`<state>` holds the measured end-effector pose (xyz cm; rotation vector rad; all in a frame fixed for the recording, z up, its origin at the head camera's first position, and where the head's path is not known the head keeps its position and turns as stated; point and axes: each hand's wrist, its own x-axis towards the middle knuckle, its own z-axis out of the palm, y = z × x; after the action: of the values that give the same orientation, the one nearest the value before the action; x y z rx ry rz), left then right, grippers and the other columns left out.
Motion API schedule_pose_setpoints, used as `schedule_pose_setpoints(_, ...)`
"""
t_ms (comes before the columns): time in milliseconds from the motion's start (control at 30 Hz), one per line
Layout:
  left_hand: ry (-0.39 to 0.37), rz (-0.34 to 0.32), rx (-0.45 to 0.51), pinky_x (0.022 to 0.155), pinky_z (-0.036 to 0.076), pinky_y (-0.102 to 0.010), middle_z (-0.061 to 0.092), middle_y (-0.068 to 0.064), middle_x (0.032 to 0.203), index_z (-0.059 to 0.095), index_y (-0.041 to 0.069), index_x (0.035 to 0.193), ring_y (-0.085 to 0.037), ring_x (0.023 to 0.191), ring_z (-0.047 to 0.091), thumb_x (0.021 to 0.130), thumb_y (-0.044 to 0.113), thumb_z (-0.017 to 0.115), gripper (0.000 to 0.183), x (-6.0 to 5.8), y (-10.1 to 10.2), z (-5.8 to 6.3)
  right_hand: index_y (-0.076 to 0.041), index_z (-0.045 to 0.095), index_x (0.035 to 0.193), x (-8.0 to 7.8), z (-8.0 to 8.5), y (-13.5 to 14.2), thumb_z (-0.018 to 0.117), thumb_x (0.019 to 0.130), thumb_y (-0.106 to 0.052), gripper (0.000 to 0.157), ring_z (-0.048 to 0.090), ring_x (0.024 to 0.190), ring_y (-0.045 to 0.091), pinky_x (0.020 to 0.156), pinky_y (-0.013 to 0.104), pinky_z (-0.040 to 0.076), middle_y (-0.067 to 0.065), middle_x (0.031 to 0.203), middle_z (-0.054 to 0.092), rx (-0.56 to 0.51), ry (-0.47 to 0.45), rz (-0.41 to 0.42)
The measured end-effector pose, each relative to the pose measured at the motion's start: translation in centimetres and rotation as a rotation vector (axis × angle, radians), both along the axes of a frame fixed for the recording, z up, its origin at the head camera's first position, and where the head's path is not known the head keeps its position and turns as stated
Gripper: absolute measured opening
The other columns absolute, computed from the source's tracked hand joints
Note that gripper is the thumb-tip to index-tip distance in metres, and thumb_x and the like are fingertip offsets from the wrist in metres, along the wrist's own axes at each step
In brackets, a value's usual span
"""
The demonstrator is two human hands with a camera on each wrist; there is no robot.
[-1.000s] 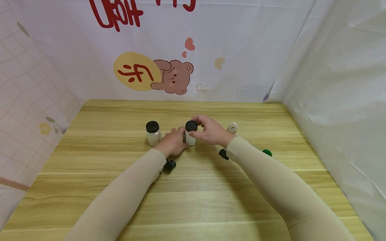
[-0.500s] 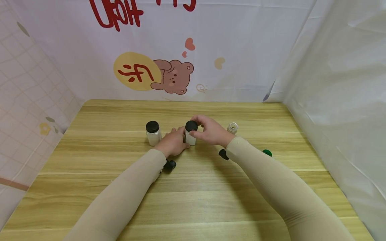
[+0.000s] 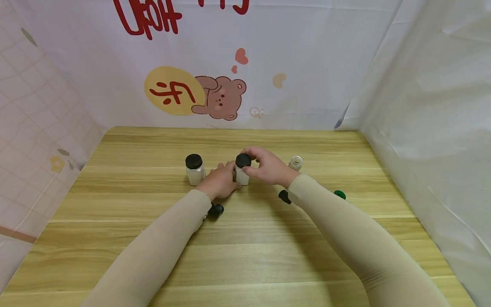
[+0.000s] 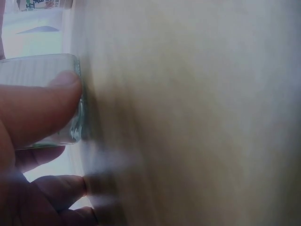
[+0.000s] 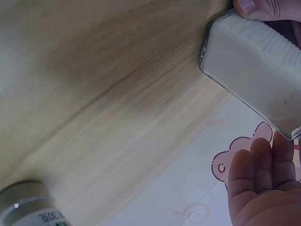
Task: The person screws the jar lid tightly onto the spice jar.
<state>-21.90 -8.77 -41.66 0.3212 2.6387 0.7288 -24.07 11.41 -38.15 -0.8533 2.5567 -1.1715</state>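
A glass jar [image 3: 242, 177] of white contents stands upright on the table, topped by a black lid [image 3: 243, 160]. From its left side my left hand [image 3: 220, 181] grips the body; in the left wrist view the thumb [image 4: 42, 106] lies across the glass. My right hand [image 3: 270, 166] holds the lid from the right, thumb in front and index finger behind. In the right wrist view the jar [image 5: 254, 70] shows its square body, and several fingers of my right hand [image 5: 263, 188] extend without touching the glass body. The lid is out of that view.
Left of my hands stands a similar black-lidded jar [image 3: 195, 172]. A small black object [image 3: 216, 211] lies by my left forearm, another black one [image 3: 284, 196] by my right sleeve. An uncapped clear bottle [image 3: 296, 163] and a green lid [image 3: 339, 195] are partly hidden behind the right arm.
The fingers and thumb of my right hand have shifted slightly around the black lid. The left hand and the jar stay where they were.
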Motion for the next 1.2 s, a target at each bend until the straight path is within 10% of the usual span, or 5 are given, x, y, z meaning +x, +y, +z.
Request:
schedule_pose_setpoints(400, -0.007, 0.004, 0.000, 0.132, 0.013, -0.061, 0.025, -0.015, 0.174, 0.027, 0.019, 0.167, -0.041, 0.164, 0.011, 0.101, 0.034, 0.072, 0.081, -0.02, 0.01, 0.07, -0.007, 0.054, 0.147, -0.07, -0.07, 0.02, 0.072, 0.099, -0.020, 0.053, 0.063, 0.121, 0.027, 0.118, 0.056, 0.044, 0.011, 0.129, 0.067, 0.022, -0.022, -0.023)
schedule_pose_setpoints(700, -0.005, 0.002, 0.006, 0.132, 0.012, -0.062, 0.026, -0.014, 0.174, 0.030, 0.019, 0.165, -0.041, 0.164, 0.011, 0.101, 0.034, 0.072, 0.078, 0.07, 0.04, 0.14, -0.011, 0.063, 0.126, -0.01, -0.07, -0.13, 0.075, 0.099, -0.022, 0.032, 0.062, 0.115, 0.025, 0.112, 0.057, 0.047, 0.006, 0.121, 0.068, 0.024, -0.004, -0.027)
schedule_pose_setpoints(967, 0.000, 0.005, 0.000, 0.131, 0.015, -0.062, 0.031, -0.014, 0.172, 0.032, 0.018, 0.164, -0.040, 0.164, 0.013, 0.101, 0.033, 0.073, 0.076, 0.08, 0.06, 0.14, -0.007, 0.053, 0.148, 0.18, 0.03, -0.14, 0.072, 0.099, -0.019, 0.053, 0.063, 0.121, 0.027, 0.118, 0.056, 0.043, 0.011, 0.127, 0.068, 0.023, -0.026, -0.036)
schedule_pose_setpoints(1200, 0.002, 0.003, 0.005, 0.132, 0.014, -0.062, 0.028, -0.013, 0.174, 0.030, 0.019, 0.165, -0.041, 0.164, 0.012, 0.101, 0.033, 0.073, 0.078, 0.12, -0.01, 0.01, -0.009, 0.063, 0.131, 0.18, -0.08, -0.22, 0.072, 0.099, -0.018, 0.034, 0.061, 0.115, 0.025, 0.110, 0.058, 0.046, 0.008, 0.123, 0.067, 0.014, -0.010, -0.022)
